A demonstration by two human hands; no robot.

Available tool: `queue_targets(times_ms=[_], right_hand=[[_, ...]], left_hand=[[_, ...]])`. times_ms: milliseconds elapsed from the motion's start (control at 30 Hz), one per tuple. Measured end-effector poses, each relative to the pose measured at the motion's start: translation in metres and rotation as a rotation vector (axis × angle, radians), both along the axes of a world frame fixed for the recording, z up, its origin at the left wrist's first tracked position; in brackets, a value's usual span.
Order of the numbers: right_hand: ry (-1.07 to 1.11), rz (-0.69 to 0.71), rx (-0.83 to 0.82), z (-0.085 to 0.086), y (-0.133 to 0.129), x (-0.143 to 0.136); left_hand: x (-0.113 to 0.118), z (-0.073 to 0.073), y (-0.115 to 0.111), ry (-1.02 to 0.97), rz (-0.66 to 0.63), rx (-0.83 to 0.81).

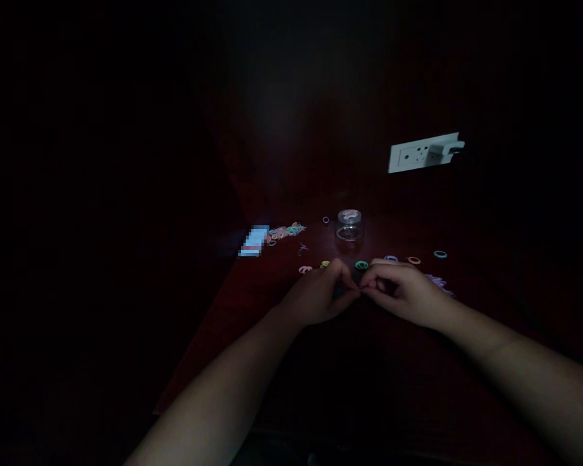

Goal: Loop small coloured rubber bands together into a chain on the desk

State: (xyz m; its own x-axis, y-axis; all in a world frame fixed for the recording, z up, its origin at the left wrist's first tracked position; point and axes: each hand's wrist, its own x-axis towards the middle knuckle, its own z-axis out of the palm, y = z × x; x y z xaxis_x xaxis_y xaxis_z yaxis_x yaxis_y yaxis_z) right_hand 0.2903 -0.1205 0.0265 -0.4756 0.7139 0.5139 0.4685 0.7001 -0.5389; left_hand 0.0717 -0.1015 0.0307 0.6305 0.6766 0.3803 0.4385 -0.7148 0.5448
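My left hand (323,294) and my right hand (405,291) meet fingertip to fingertip low over the dark red table. Both are closed in a pinch, and what lies between the fingertips is too small and dim to name. Just beyond them is a row of small rings: pink (306,270), yellow (325,264), green (361,265), purple (391,258), orange (413,260) and blue (440,254). Purple rings (438,283) lie in a heap, partly behind my right hand.
A clear lidded jar (349,226) stands behind the hands. Mixed coloured rings (287,232) are piled beside a lit, pixelated phone-like object (254,241) at the left edge of the table (214,336). A white socket (420,154) with a plug is on the wall.
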Motion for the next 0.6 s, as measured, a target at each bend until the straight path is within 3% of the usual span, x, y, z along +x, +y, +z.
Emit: queue_targets(times_ms=[433, 600], right_hand=[[0.017, -0.073, 0.044, 0.0054, -0.0003, 0.0021], [0.019, -0.072, 0.059, 0.0072, -0.0015, 0.0008]], left_hand=[[-0.0058, 0.0013, 0.0031, -0.149, -0.018, 0.047], [0.0003, 0.0027, 0.0001, -0.044, 0.024, 0.106]])
